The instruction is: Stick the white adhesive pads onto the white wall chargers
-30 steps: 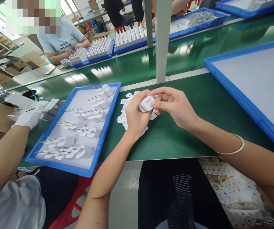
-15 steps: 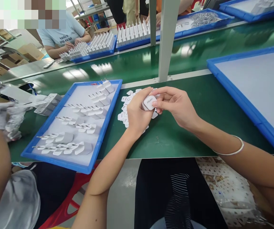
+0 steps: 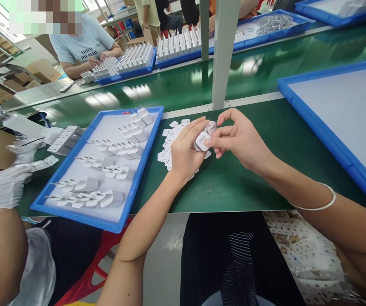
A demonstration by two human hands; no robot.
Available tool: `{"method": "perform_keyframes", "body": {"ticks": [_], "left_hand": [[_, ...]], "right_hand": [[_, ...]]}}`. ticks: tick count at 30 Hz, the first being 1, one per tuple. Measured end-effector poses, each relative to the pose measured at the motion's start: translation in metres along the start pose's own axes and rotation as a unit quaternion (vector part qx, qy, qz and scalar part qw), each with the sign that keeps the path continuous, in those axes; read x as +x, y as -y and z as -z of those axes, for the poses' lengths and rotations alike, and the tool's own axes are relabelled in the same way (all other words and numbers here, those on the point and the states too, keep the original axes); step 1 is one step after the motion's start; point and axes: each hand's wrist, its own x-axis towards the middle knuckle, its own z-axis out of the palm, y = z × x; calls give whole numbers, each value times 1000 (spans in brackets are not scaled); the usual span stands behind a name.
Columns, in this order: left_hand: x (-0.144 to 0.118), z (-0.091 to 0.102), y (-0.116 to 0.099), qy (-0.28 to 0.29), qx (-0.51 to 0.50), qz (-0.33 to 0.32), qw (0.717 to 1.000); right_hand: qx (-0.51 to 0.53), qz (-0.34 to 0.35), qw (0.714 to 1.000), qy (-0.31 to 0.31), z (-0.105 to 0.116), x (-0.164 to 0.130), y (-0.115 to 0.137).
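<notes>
White charger plug [image 3: 201, 141], small and cube-like with a grey printed mark on one face, is held above the green work surface [image 3: 253, 178], between both bare hands near the middle of the view. Left hand [image 3: 184, 151] is closed around the plug from the left and below, thumb and forefinger extended along its upper edge. Right hand [image 3: 242, 142] meets it from the right: fingertips [image 3: 213, 142] press on the plug's near face, while the forefinger arches above, apart from it. A second small white piece [image 3: 211, 126] shows just behind the plug; whether either hand grips it cannot be told, as the fingers hide the contact. A silver bangle [image 3: 318, 203] circles the right wrist.

Beneath and behind the hands lies a loose heap of small white caps [image 3: 167, 146] on the work surface. Just left of the heap stands a blue tray [image 3: 146, 146] holding rows of white plugs [image 3: 113, 172] laid on their sides, prongs pointing left. A second blue tray [image 3: 300, 108] sits well apart at the right. A grey post [image 3: 223, 51] rises behind the hands. At lower left, a co-worker's white-gloved hand [image 3: 3, 187] rests near the tray's corner.
</notes>
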Motion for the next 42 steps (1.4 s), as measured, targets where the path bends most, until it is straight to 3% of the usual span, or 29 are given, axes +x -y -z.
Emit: {"method": "perform_keyframes", "body": {"ticks": [6,12,17,24,32,34,37,39,42], "left_hand": [[-1,2,6,34,-7,-28,999],[0,1,7,31,-7,-54,998],[0,1,1,37,2,-25,999],[1,1,-1,19,-88,45,995],[11,8,-14,9,-208,118,971],[13,11,-14,12,-242,137,960],[15,14,-10,-2,-280,172,944],[15,16,-7,-23,-292,191,937],[12,16,-7,-39,-279,175,943]], "right_hand": [[5,-48,999,1,5,4,0],[-14,-35,999,-8,4,2,0],[-41,-8,999,-6,2,-1,3],[-147,70,986,-38,1,-2,1],[-25,134,990,-29,11,6,4],[-35,167,985,0,16,9,5],[-109,202,969,95,22,12,7],[-135,195,960,148,22,13,5],[-90,158,968,171,15,12,-2]]}}
